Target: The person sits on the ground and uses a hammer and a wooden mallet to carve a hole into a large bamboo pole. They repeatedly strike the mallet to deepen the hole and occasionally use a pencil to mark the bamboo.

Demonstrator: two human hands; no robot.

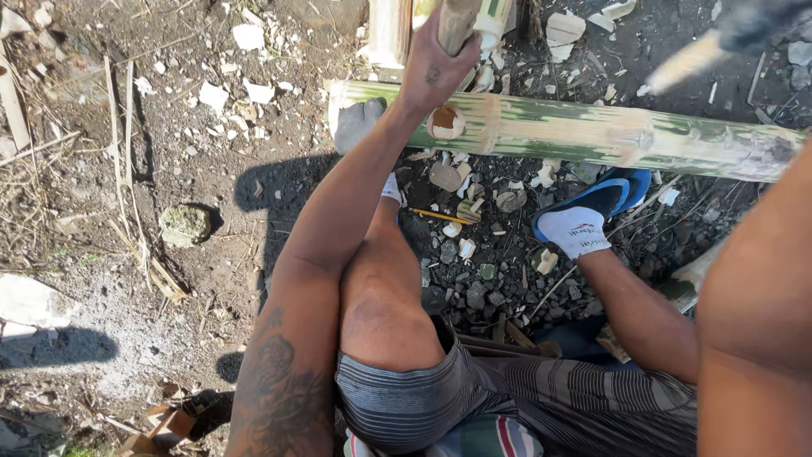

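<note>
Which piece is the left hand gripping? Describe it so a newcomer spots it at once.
Find the long green bamboo pole lying across the ground. Just above its left part, the left hand wraps a short pale bamboo stick. Unlike the lying pole, it stands upright and looks tan, not green.

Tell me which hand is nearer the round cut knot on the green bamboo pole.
Left. The left hand grips a pale stick just above the knot on the pole. The right hand is out of view; only its arm shows at the frame's right, far from the knot.
</note>
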